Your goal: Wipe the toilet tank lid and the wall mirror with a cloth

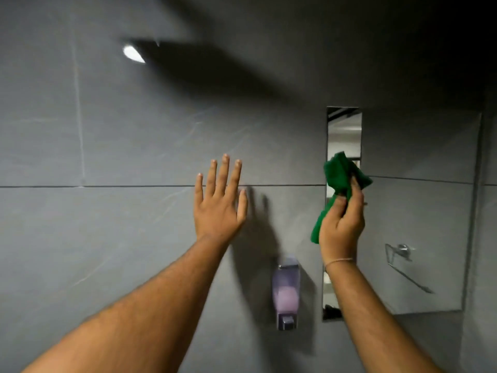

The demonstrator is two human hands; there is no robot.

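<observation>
Right of centre in the frame, you are raising your right hand (341,219) with the green cloth (339,184) bunched in it, fingers and thumb closed around the middle so that a wad sticks up above the fingertips and a tail hangs below the palm; holding it this way is giving you a padded face to press with, I judge. That wad is sitting just in front of the wall mirror (419,211), at its left edge, though whether it is touching the glass I cannot tell. The mirror is filling the right part of the frame, reflecting grey tiles and a chrome towel holder (402,253). Near the centre, you are spreading your left hand (219,203) wide, empty, fingers up, flat to or just off the tiled wall (107,157), probably to steady yourself while reaching. Below and between your hands, a soap dispenser (286,292) is hanging on the wall. The toilet tank lid is not in view, so I cannot judge that half of the task.
</observation>
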